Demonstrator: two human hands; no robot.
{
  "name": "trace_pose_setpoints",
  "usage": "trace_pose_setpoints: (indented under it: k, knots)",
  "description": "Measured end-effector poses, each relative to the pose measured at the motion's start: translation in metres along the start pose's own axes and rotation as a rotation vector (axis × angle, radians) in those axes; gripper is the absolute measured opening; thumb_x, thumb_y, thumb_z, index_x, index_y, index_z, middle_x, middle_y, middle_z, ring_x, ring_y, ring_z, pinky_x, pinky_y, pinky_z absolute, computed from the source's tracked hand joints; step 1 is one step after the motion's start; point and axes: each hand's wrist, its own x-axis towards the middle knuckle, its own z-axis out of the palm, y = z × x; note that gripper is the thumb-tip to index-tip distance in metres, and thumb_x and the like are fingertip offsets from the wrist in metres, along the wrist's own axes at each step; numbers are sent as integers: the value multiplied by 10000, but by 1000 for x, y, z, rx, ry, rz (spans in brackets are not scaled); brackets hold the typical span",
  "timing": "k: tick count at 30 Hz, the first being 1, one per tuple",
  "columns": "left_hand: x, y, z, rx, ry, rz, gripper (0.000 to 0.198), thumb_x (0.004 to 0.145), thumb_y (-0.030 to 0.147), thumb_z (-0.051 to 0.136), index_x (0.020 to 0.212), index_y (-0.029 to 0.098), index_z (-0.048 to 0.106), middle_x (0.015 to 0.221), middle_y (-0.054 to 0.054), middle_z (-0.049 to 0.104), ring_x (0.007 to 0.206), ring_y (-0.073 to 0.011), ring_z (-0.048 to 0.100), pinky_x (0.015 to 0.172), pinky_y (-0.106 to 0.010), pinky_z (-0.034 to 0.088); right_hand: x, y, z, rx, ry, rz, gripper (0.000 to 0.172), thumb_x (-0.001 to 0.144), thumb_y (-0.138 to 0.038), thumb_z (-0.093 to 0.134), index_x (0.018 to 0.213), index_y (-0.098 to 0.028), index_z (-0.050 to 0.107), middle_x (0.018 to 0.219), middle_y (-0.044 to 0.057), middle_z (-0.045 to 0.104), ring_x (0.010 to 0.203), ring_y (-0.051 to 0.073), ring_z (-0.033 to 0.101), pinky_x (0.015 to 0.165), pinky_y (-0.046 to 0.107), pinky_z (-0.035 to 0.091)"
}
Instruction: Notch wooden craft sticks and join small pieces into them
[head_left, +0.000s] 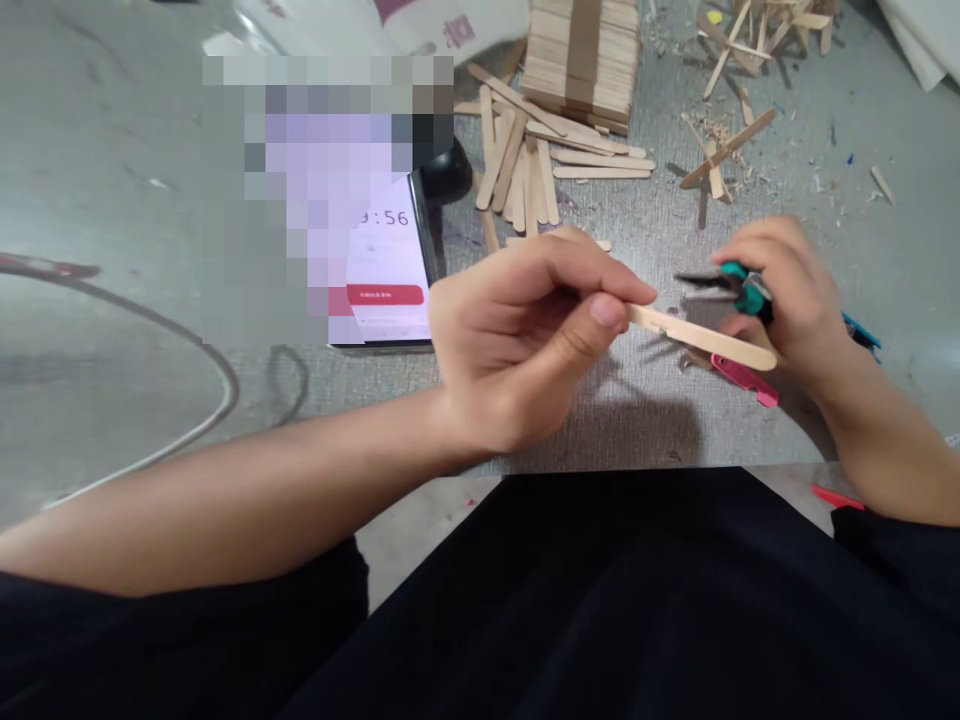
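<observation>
My left hand (532, 340) pinches one end of a pale wooden stick (720, 342) between thumb and fingertips; the stick points to the right and slightly down, above the table. A small notch or rough spot shows on its upper edge near my fingers. My right hand (795, 290) is wrapped round pliers (739, 285) with teal and black handles. Their dark jaws point left, just above the stick and apart from it. Beneath the stick's far end lies a pink-red tool (745, 380) on the table.
Loose wooden sticks (525, 165) lie beyond my left hand, beside a banded stack of sticks (581, 60). Crossed stick pieces (716, 160) and shavings lie at the back right. A phone (390, 260), partly pixelated, and a pale cable (217, 370) are on the left.
</observation>
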Motion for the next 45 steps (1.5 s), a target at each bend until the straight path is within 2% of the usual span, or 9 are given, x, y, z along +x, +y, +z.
trace_pose_setpoints:
  k: [2, 6, 10, 17, 23, 28, 34, 40, 45]
  knots:
    - [1, 2, 5, 50, 3, 28, 86, 996, 345, 803, 981, 285, 863, 827, -18, 778, 718, -129, 680, 648, -301, 547, -4, -8, 0, 33, -55, -14, 548, 1050, -722, 506, 1380, -290, 572, 1173, 97, 681, 1064, 278, 687, 902, 485, 603]
    - [3, 6, 12, -65, 8, -268, 271, 896, 500, 900, 903, 250, 797, 739, 2, 756, 599, -108, 667, 585, -255, 581, -8, -19, 3, 83, -20, 40, 501, 1023, -692, 562, 1376, -338, 581, 1155, 111, 708, 1066, 322, 689, 937, 532, 600]
    - [5, 10, 14, -190, 9, -406, 340, 837, 501, 952, 882, 215, 773, 722, 7, 748, 585, -92, 673, 595, -224, 600, -10, -20, 6, 69, -25, 89, 502, 1023, -737, 503, 1335, -353, 590, 1129, 114, 709, 1068, 326, 692, 919, 547, 607]
    - [6, 9, 15, -192, 31, -345, 308, 856, 462, 946, 871, 204, 779, 732, 15, 765, 596, -66, 681, 591, -180, 596, -10, -17, 7, 97, -4, 74, 504, 1043, -720, 512, 1279, -290, 627, 1089, 86, 700, 1004, 283, 689, 869, 490, 601]
    - [6, 7, 17, -97, 80, -303, 375, 824, 524, 954, 874, 206, 762, 749, -6, 777, 655, -109, 733, 604, -219, 629, -9, -23, 5, 106, -42, 168, 528, 1030, -747, 493, 1165, -274, 685, 1067, 106, 718, 1002, 300, 693, 878, 490, 594]
    - [6, 8, 17, -44, 108, -307, 402, 834, 552, 937, 902, 200, 755, 781, -17, 779, 692, -126, 751, 625, -240, 638, -11, -25, 2, 42, -56, 205, 544, 1026, -760, 480, 1118, -268, 692, 1012, 105, 716, 941, 294, 694, 820, 464, 599]
    - [7, 9, 14, -100, 89, -360, 410, 804, 550, 960, 892, 203, 760, 768, -10, 776, 627, -106, 704, 606, -239, 624, -12, -25, 0, 48, -70, 241, 558, 1006, -791, 493, 1074, -270, 684, 922, 79, 691, 838, 268, 668, 736, 428, 566]
    - [8, 10, 13, -182, 66, -407, 408, 767, 542, 986, 866, 215, 764, 755, 3, 766, 610, -89, 677, 587, -212, 597, -10, -32, -1, 168, -101, 287, 512, 1010, -764, 531, 1079, -277, 673, 880, 51, 719, 761, 241, 668, 699, 404, 538]
    - [9, 11, 13, -261, 41, -459, 389, 760, 504, 1003, 880, 220, 765, 764, 10, 759, 604, -76, 656, 590, -203, 579, -12, -37, -3, 446, -202, 403, 490, 1014, -734, 573, 1055, -258, 680, 842, 17, 710, 707, 191, 653, 676, 358, 517]
